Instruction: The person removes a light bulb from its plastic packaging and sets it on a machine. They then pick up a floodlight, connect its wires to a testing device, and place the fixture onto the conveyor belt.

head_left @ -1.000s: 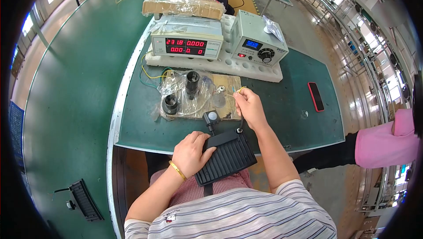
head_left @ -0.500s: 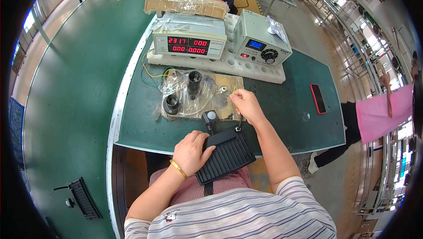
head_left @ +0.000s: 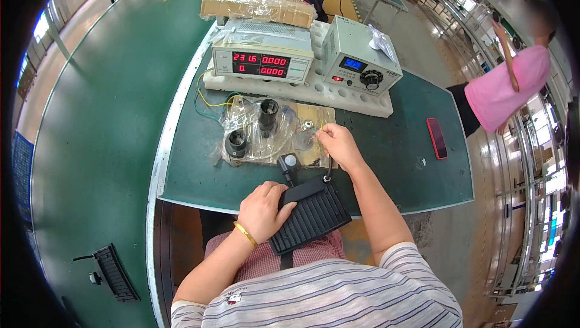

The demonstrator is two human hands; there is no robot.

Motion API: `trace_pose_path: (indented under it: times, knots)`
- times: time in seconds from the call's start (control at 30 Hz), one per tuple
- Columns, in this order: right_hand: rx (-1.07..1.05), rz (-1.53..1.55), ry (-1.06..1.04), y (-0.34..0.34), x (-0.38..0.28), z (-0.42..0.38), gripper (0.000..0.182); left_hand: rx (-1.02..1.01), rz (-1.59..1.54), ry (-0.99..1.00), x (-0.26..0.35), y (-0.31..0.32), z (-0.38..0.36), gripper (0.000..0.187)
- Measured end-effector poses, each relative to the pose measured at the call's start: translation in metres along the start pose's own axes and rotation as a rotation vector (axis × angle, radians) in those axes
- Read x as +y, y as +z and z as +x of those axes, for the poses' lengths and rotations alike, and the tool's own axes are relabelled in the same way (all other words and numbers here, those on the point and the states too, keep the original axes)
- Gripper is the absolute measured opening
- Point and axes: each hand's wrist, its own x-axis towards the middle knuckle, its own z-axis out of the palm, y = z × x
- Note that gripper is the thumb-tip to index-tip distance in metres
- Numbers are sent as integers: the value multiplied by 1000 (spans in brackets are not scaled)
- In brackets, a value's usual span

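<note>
My left hand [head_left: 261, 210] grips a black floodlight [head_left: 315, 214] with a ribbed back, held over my lap at the table's edge. A motion sensor [head_left: 290, 160] with a pale dome sticks out from its far side. My right hand [head_left: 339, 147] pinches the end of the floodlight's black cable [head_left: 330, 166]; the wire tips are mostly hidden by the fingers. Those fingers are at the right part of a wooden board [head_left: 323, 113] wrapped in clear plastic, close to a small round metal contact [head_left: 308, 124]. Two black lamp sockets, one tall [head_left: 267, 116] and one short [head_left: 236, 142], stand on the board.
Behind the board, a power meter [head_left: 263, 62] with red digits and a voltage regulator [head_left: 362, 56] rest on white foam [head_left: 377, 106]. A red-edged phone [head_left: 436, 138] lies right. Another floodlight [head_left: 116, 272] lies on the left bench. A person in pink [head_left: 513, 89] is at right.
Both hands and the floodlight stay almost still. The meter's digits differ slightly. The person in pink at right has moved farther up the view, and the person at the back has shifted.
</note>
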Motion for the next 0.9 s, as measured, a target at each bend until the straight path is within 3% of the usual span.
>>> trace_pose_path:
  times: [0.47,0.67,0.9]
  knots:
    - [44,-106,-3,0,0,0,23,-5,-3,-2,-1,1,-1,34]
    - [80,-226,-96,2,2,-2,23,7,-1,9,-2,3,-1,33]
    - [-111,349,10,-13,-44,-47,18,-10,183,118,-4,-12,5,33]
